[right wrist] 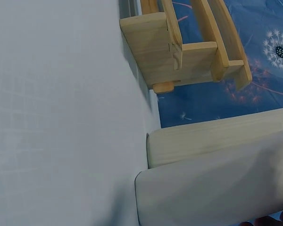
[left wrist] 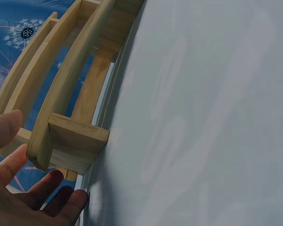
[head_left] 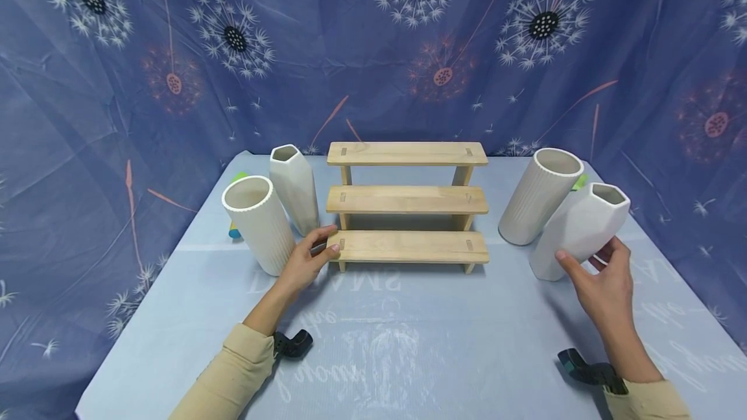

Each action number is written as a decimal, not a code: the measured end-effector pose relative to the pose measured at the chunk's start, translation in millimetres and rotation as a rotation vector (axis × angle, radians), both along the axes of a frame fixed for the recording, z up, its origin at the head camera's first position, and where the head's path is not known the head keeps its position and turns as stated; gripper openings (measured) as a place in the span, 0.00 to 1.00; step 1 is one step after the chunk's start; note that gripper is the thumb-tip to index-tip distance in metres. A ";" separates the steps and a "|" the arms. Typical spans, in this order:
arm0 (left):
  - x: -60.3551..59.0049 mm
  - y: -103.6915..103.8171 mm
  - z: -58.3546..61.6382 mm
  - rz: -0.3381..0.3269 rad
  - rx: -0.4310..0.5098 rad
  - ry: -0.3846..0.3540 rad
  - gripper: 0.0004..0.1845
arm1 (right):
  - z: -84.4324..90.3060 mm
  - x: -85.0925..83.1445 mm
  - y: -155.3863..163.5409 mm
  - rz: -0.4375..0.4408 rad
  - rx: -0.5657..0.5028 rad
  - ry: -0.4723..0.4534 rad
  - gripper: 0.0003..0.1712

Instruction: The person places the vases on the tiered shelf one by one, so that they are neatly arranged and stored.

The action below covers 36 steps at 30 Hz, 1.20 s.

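In the head view my left hand [head_left: 305, 260] reaches the left end of a three-tier wooden stand [head_left: 408, 246], touching its lowest shelf. The left wrist view shows its fingers [left wrist: 40, 190] spread loosely beside that shelf end [left wrist: 40, 146]. On the right, my right hand [head_left: 607, 280] grips a white faceted vase [head_left: 574, 229], thumb on the near side and fingers round the far right side. That vase [right wrist: 212, 183] also fills the lower part of the right wrist view, where most of the hand is out of frame.
A ribbed white vase [head_left: 535, 199] stands just behind the gripped one. At left are another ribbed white vase [head_left: 262, 232] and a faceted white vase [head_left: 297, 193]. Partly hidden green and blue items [head_left: 234, 232] lie behind them. A blue dandelion-print cloth [head_left: 350, 50] hangs behind the table.
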<state>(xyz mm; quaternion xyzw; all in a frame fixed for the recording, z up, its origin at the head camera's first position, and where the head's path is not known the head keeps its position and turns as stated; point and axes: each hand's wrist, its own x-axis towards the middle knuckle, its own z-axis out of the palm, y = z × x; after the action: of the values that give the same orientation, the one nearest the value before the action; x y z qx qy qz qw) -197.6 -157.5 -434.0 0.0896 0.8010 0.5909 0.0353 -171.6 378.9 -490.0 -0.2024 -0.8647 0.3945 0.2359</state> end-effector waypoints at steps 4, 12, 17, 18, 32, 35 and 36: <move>-1.3 0.2 -2.1 0.000 -0.007 -0.020 0.26 | -0.6 -1.0 -0.8 -0.015 0.013 -0.016 0.53; -1.1 0.2 -3.9 -0.003 0.028 -0.058 0.26 | 17.0 4.5 -13.4 -0.017 0.019 -0.024 0.51; -1.3 0.5 -4.8 0.005 0.037 -0.077 0.26 | 45.9 14.0 -39.5 -0.031 -0.023 -0.047 0.50; -1.4 0.7 -5.0 0.007 0.037 -0.080 0.26 | 51.7 16.2 -44.1 -0.035 -0.025 -0.057 0.50; -2.5 3.3 -5.1 0.014 0.030 -0.089 0.28 | 85.0 23.3 -63.4 -0.012 -0.102 -0.129 0.49; -3.0 3.7 -5.8 0.011 0.034 -0.093 0.27 | 84.1 23.1 -63.0 -0.010 -0.099 -0.133 0.50; -2.8 4.0 -5.8 0.009 0.037 -0.095 0.27 | 84.1 23.3 -63.1 -0.010 -0.099 -0.134 0.50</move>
<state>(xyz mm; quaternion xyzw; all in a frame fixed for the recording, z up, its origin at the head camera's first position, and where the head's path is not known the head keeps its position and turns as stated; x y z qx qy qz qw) -200.4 -153.5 -439.9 0.0584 0.7879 0.6092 0.0688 -148.3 315.8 -405.9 -0.2441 -0.8569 0.4213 0.1693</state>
